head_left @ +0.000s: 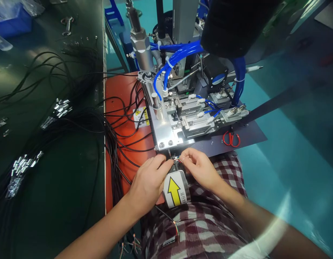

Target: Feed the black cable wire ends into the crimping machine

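Checked clothing [209,230] fills the near middle, and across it lies a black cable end with bare coloured strands [176,226]. Just beyond, the right hand [199,167] pinches thin coloured wires [177,159] between thumb and forefinger. These wires sit between the two hands, close to the near edge of the machine's metal plate [165,135]. The left hand [150,178] is bent with its thumb and forefinger at the left end of the wires; its own fingers hide whether it grips them. Between the wrists, a white plate with a yellow arrow [174,190] faces up.

To the left, black cables [116,158] run over an orange-red board [124,86], beside a warning label [141,117], and on across a dark table [55,216]. Two bunches of silver connectors [23,165] lie there; farther off are a wrench [68,26] and a blue bin [14,21]. On the right, red-handled scissors [231,139] rest near the machine. Blue tubes [182,52] arch over its far part, and a large black cylinder [233,28] blocks the view at far right.
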`<move>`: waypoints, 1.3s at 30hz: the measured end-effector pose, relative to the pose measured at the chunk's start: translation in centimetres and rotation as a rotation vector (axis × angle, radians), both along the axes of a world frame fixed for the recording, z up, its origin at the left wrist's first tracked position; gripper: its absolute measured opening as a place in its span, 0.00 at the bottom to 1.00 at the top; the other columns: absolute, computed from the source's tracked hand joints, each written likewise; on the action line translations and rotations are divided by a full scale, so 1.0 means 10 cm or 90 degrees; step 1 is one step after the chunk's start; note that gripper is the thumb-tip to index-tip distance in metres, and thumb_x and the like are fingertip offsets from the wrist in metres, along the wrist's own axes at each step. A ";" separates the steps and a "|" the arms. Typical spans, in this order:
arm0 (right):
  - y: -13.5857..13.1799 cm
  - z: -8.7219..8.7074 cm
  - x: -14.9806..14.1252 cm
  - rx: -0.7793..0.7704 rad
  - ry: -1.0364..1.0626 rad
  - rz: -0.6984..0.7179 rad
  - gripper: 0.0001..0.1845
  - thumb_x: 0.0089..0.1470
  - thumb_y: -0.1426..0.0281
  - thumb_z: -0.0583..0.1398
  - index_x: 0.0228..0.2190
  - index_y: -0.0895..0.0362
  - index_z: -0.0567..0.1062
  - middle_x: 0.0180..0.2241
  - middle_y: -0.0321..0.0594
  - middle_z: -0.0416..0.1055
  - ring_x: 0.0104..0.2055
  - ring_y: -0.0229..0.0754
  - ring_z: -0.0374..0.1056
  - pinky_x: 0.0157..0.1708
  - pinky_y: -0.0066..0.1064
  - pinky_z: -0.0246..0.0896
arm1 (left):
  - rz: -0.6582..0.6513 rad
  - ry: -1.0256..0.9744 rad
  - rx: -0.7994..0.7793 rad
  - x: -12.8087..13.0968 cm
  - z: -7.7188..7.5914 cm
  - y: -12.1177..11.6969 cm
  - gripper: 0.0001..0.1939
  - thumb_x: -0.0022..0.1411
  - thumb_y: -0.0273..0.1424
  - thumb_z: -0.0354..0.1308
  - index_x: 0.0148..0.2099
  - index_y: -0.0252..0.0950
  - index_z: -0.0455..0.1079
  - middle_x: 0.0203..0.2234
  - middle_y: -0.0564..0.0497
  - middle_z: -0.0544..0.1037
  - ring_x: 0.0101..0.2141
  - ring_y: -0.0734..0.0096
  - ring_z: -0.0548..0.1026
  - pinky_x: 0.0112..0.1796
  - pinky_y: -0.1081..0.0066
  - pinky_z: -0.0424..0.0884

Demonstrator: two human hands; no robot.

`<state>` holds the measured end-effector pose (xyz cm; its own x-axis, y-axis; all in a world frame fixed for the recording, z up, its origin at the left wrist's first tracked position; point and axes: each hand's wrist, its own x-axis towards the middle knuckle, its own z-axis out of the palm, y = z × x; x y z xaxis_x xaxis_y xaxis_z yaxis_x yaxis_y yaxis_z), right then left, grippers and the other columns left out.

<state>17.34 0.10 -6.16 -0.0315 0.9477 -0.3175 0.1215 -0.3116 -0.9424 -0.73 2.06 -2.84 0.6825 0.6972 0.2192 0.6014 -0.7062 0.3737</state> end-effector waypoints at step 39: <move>-0.02 -0.03 -0.04 0.118 -0.085 -0.031 0.08 0.57 0.66 0.56 0.28 0.55 0.69 0.24 0.34 0.65 0.25 0.37 0.61 0.27 0.29 0.57 | 0.021 -0.001 -0.014 -0.04 -0.02 -0.01 0.14 0.63 0.22 0.48 0.46 0.31 0.73 0.33 0.43 0.70 0.36 0.61 0.67 0.36 0.63 0.70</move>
<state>16.89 -0.11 -6.46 0.0465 0.9897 -0.1354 0.2386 -0.1426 -0.9606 -1.12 1.94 -3.09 0.6589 0.7239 0.2042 0.6237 -0.6776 0.3897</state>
